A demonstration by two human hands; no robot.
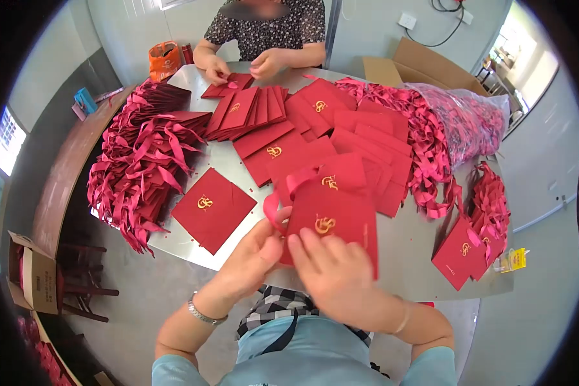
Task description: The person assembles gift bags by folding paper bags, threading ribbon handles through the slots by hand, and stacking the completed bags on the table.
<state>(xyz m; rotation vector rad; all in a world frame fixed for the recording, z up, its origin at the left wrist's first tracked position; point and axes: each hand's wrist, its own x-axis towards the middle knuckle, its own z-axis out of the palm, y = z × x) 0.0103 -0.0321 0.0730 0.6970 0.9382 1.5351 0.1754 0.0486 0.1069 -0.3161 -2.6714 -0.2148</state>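
Observation:
A flat red paper gift bag (341,209) with a gold emblem is in front of me, above the near edge of the table. My left hand (254,254) grips its left side, where a loop of pink-red ribbon (272,209) rises by the fingers. My right hand (338,273), slightly blurred, has its fingers bent over the bag's lower front; its thumb is hidden. Another flat red bag (213,209) lies alone on the metal table to the left. Behind the held bag, several more bags (296,151) overlap in a spread.
Ribboned bags are heaped at the left (141,167). Loose ribbons (431,154) spill from a clear plastic sack (473,122) at the right. Across the table, a person's hands (267,64) handle a red bag. A cardboard box (424,64) stands behind; a yellow packet (516,260) lies at the right edge.

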